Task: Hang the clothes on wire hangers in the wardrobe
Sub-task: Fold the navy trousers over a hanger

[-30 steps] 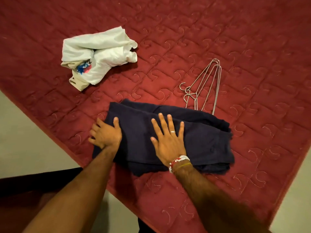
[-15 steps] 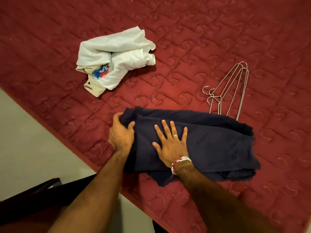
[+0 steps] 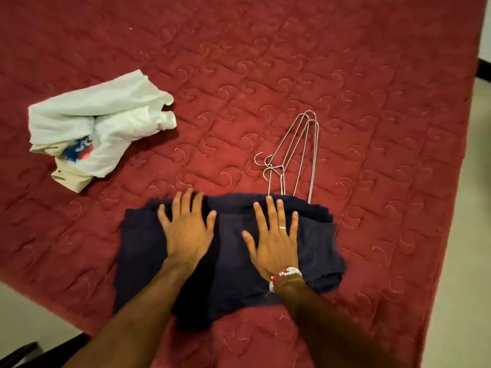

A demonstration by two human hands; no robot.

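Two hands, head view: left hand (image 3: pixel 187 231) and right hand (image 3: pixel 273 240) press flat, fingers straight and spread, on folded navy garment (image 3: pixel 316 243) | wire hangers (image 3: pixel 297 155) meet its far edge | white garment (image 3: pixel 106 123) well apart, far-left of it | progress: nothing hung, both garments not yet on hangers, wardrobe out of view

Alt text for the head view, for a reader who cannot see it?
The left hand and right hand lie flat, fingers spread, on a folded navy garment on a red quilted bedspread. Wire hangers lie beyond it, a crumpled white garment farther left.
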